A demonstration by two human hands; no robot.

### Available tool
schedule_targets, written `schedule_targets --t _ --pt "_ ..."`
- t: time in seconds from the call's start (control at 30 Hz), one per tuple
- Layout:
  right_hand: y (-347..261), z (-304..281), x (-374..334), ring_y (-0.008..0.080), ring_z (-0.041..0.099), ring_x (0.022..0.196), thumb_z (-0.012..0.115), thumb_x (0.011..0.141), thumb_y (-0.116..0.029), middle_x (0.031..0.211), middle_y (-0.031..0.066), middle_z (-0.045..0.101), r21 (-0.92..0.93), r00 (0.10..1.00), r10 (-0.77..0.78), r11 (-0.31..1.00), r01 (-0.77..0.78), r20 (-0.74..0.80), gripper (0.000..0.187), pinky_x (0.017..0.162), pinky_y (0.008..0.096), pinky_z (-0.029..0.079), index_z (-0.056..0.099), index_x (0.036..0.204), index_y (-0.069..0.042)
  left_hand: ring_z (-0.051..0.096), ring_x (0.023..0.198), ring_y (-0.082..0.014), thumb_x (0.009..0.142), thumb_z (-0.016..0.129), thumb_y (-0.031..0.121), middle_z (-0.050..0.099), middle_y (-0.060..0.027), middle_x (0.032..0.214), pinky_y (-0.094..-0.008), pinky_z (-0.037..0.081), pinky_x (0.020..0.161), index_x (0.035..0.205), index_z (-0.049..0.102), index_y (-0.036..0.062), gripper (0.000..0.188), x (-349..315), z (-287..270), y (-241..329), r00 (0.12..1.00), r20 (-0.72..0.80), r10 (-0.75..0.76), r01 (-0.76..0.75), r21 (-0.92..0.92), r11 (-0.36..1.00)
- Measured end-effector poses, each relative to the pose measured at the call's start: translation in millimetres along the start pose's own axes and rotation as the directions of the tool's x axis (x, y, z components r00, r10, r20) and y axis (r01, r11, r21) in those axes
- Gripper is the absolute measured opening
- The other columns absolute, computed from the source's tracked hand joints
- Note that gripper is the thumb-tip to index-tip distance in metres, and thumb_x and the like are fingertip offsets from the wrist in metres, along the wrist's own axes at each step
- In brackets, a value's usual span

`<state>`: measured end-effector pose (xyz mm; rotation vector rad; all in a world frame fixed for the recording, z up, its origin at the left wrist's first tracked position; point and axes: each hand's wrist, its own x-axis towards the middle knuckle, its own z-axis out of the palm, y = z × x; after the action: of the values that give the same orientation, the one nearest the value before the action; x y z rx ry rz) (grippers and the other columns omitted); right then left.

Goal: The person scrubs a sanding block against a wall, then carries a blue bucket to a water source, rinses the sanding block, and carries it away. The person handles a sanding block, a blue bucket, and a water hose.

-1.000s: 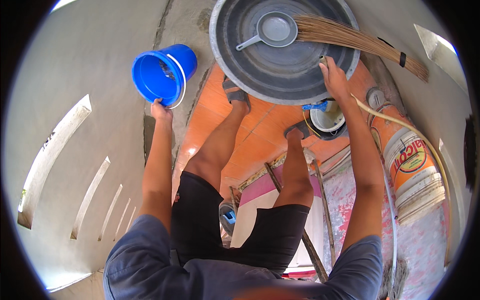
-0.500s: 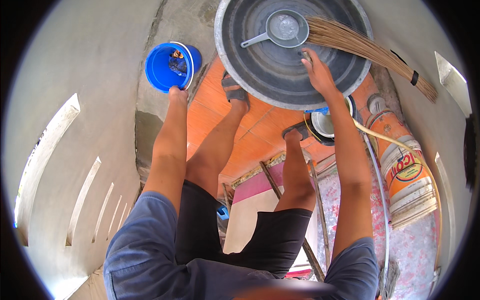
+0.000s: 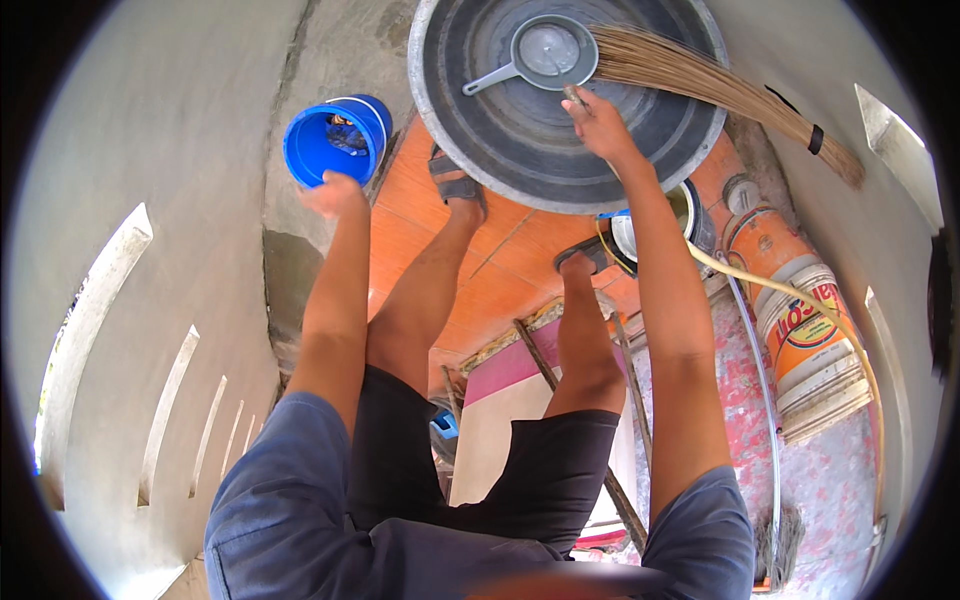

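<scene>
My left hand (image 3: 340,194) is beside the lower rim of a blue bucket (image 3: 305,150); its fingers are smeared by motion. The bucket's mouth tips toward me, showing dark and orange-brown scraps inside, and its white handle rests along the rim. Over a large dark-grey round basin (image 3: 480,140), my right hand (image 3: 604,128) is closed on a short grey-brown piece (image 3: 573,95) whose kind I cannot make out. Just beyond that hand, a grey water dipper (image 3: 490,80) sits in the basin. A stick broom (image 3: 700,80) lies across the basin's right side.
Below the basin, partly behind my right forearm, stands a dark bucket (image 3: 703,230). A pale hose (image 3: 770,280) runs past orange-and-white pails (image 3: 815,340) on the right. Wooden poles (image 3: 625,505) lean near my legs. Orange tiles (image 3: 500,260) lie under my sandals; walls flank both sides.
My left hand has come away from the bucket's rim and moved slightly down and left. My right hand still grips the short piece over the basin. The whole view has shifted a little.
</scene>
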<state>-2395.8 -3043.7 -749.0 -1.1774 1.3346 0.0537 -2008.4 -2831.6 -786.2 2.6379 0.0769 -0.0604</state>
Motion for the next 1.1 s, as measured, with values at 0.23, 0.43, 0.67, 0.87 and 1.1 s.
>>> schedule_targets --t 0.23,0.43,0.67,0.87,1.1 --pt "-13 2 -18 0.0140 0.051 0.059 0.060 0.098 -0.035 0.065 0.0040 0.055 0.016 0.999 0.016 1.000 -0.016 0.034 0.033 0.059 0.0331 0.043 0.065 0.094 -0.002 0.066 0.097 -0.0191 0.095 0.061 0.008 0.069 -0.0101 0.103 -0.0330 0.051 0.087 0.115 0.065 0.0004 0.022 -149 28 133 0.208 0.559 0.802 -0.479 -0.657 0.582" --pt "-34 2 -47 0.0117 0.049 0.050 0.060 0.099 -0.031 0.062 -0.0004 0.052 0.125 0.999 -0.011 0.992 0.005 0.050 0.028 0.048 0.0284 0.040 0.065 0.100 -0.004 0.070 0.090 -0.0171 0.095 0.065 0.018 0.073 -0.0131 0.092 -0.0317 0.054 0.076 0.095 0.068 -0.0019 0.020 -224 111 180 -0.289 0.911 0.295 -0.393 -0.394 0.831" --pt "-61 5 -82 0.0369 0.065 0.093 0.061 0.080 0.000 0.095 0.0182 0.068 -0.296 0.953 -0.272 0.929 0.224 -0.133 0.047 0.083 0.0478 0.049 0.057 0.126 -0.010 0.064 0.077 -0.0256 0.096 0.058 0.031 0.065 -0.0106 0.074 -0.0385 0.049 0.075 0.104 0.066 0.0010 0.032 -257 109 207 -0.340 0.920 0.196 -0.644 -0.380 0.664" --pt "-66 14 -73 0.0317 0.048 0.133 0.064 0.066 0.012 0.131 0.0146 0.060 -0.573 0.715 -0.667 0.676 0.463 -0.209 0.074 0.105 0.0452 0.040 0.058 0.134 -0.016 0.063 0.109 -0.0269 0.092 0.056 0.021 0.068 -0.0147 0.105 -0.0447 0.043 0.099 0.119 0.059 0.0050 0.032 -273 106 192 -0.458 0.776 0.433 -0.603 -0.629 0.490" --pt "-98 21 -96 0.0318 0.049 0.133 0.061 0.065 0.016 0.134 0.0063 0.061 -0.161 0.715 -0.668 0.744 0.649 -0.205 0.071 0.109 0.0465 0.043 0.061 0.130 -0.012 0.058 0.117 -0.0278 0.090 0.060 0.020 0.064 -0.0094 0.119 -0.0473 0.035 0.109 0.113 0.065 0.0089 0.025 -271 118 210 -0.613 0.634 0.471 -0.778 -0.590 -0.217"
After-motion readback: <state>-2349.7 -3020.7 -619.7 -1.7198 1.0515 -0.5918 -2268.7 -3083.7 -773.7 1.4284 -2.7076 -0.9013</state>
